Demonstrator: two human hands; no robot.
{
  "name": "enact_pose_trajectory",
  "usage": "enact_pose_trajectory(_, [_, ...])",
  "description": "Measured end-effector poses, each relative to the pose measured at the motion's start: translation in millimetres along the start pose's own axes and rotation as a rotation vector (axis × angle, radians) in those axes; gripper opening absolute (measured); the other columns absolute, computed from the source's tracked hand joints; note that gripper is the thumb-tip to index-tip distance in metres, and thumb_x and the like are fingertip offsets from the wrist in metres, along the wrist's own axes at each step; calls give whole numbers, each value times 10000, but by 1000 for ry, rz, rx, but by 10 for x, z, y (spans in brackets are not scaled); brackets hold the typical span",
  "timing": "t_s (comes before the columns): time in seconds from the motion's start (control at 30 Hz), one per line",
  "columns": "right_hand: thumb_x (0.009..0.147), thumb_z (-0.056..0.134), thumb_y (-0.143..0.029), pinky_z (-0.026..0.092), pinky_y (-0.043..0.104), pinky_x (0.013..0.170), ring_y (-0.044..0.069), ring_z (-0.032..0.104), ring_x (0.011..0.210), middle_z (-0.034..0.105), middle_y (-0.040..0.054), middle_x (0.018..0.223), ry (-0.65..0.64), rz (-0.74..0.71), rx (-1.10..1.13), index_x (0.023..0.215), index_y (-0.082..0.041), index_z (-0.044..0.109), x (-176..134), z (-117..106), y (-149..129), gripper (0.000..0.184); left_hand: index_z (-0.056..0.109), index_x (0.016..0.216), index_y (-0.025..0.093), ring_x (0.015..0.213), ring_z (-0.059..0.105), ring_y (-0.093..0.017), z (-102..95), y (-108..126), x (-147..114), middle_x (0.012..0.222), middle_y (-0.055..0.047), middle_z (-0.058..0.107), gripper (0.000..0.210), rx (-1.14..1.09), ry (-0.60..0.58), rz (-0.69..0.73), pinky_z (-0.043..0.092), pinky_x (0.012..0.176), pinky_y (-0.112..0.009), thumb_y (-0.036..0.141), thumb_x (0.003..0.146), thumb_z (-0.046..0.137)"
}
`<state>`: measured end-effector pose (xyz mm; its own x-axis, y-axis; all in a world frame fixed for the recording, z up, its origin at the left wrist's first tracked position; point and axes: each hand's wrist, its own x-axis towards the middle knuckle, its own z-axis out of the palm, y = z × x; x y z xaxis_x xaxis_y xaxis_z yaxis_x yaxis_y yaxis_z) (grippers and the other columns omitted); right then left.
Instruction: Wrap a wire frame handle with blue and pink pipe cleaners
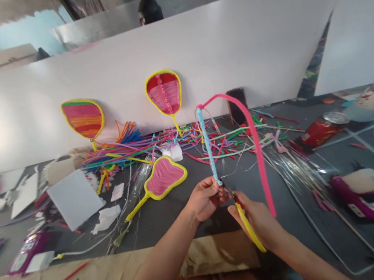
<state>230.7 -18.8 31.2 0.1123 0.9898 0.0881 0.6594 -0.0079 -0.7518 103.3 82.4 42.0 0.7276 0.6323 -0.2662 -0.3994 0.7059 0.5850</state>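
My left hand point(206, 199) pinches the lower end of a light blue twisted pipe cleaner stem point(208, 146), which stands nearly upright. From its top a long pink pipe cleaner point(252, 132) arches over and hangs down on the right. My right hand point(258, 221) is closed round yellow-handled pliers point(248, 227), their dark jaws at the stem's bottom end by my left fingertips. Whether the jaws touch the stem I cannot tell. To the left lies a pink fan shape with a yellow rim point(165, 176), its yellow handle pointing toward me.
Two more yellow-rimmed fan shapes, one striped point(83, 118) and one red-pink point(164, 92), lean near the white partition point(215, 50). Loose pipe cleaners point(125, 153) pile along the back. A red can point(325, 130), a phone point(237, 106) and purple devices point(365, 199) stand about.
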Motion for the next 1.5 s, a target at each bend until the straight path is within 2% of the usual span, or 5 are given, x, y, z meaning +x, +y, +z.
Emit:
enact_pose_trajectory(0.67, [805,533,-206,466,381,747,280,618,874,662,155,948,37,-39,-722,1140,-135,582,443,-506,529,346,518,681,150,586,472,-79,-117,165,-98,668,6,534,250,78,193,211,404,564,-218,263,692,740])
enact_pose_trajectory(0.8, [848,529,-336,436,446,888,292,538,1042,609,129,1092,142,-211,-398,1137,-206,601,593,-462,237,325,523,685,148,586,482,-80,-107,128,-160,656,7,541,262,82,217,217,420,569,-219,292,691,742])
enact_pose_trajectory(0.93, [768,639,-420,496,363,848,242,513,1113,492,107,1246,-91,-315,197,1271,-240,478,683,-215,-71,558,534,697,140,581,496,-73,-109,67,-180,658,6,554,276,52,205,192,417,542,-196,298,673,758])
enact_pose_trajectory(1.07, [785,635,-358,487,348,859,226,538,1070,515,97,1168,-139,-255,477,1083,-231,596,715,6,-101,327,546,704,133,536,496,-58,-128,9,-172,626,23,541,283,22,196,131,433,540,-197,317,673,759])
enact_pose_trajectory(1.5, [769,670,-330,494,306,756,174,581,874,559,49,973,-148,-153,664,978,-228,624,729,49,50,237,535,718,123,562,523,-60,-55,-32,-149,646,8,560,276,-93,180,74,450,579,-199,272,677,763])
